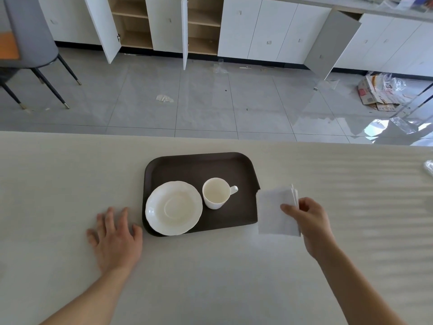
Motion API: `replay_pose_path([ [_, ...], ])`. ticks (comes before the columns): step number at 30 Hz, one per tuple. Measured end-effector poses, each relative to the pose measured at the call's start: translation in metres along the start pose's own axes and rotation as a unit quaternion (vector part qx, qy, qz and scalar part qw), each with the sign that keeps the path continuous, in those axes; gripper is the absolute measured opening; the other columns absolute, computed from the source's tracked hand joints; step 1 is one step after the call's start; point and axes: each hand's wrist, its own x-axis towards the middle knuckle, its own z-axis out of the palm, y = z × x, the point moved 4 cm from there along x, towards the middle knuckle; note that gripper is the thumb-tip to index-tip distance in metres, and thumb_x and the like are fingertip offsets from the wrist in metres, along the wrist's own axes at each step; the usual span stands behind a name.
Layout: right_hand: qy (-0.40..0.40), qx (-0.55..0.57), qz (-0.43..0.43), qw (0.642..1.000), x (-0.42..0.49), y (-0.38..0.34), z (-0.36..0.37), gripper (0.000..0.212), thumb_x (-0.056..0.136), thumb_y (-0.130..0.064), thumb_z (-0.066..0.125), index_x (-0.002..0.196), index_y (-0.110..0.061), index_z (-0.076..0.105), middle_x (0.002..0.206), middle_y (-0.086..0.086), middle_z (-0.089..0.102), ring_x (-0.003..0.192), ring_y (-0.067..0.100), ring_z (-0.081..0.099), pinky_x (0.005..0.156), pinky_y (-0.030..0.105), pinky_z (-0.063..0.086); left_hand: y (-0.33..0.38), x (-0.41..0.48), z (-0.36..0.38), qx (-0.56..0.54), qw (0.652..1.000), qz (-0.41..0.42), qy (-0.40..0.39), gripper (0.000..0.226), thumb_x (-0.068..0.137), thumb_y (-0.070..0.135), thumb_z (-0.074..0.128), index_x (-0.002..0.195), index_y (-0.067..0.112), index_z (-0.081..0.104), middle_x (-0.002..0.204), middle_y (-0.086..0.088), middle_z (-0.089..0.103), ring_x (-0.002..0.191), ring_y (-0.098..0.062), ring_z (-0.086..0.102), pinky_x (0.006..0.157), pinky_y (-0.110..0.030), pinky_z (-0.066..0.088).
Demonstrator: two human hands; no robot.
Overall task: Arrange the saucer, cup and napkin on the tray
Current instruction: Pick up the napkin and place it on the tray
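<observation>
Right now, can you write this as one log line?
saucer, cup: on tray | right hand: holds napkin | left hand: flat on table

looks like office pantry or break room mid fit-out, not lived-in home. long run of white base cabinets on far wall, well beyond gripped napkin, several doors open on bare wood shelves. grey tile floor littered: paper scrap, torn cardboard box with plastic wrap far right of grip. grey upholstered chair with thin metal legs far left. pale worktable under grip carries brown serving tray just left of it.
</observation>
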Motion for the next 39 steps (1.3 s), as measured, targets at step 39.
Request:
replay_pose_path([
  [39,0.0,-0.208,-0.015,0.978,0.061,-0.008,0.077,0.024,0.083,-0.023,0.067,0.104,-0.013,0.061,0.079,-0.001,0.072,0.057,0.016,0.073,0.057,0.031,0.056,-0.002,0.002,0.001,0.026,1.0,0.001,0.0,0.062,0.082,0.039,0.035,0.139,0.019,0.047,0.154,-0.014,0.036,0.146,-0.035,0.022,0.117,-0.059,0.014],
])
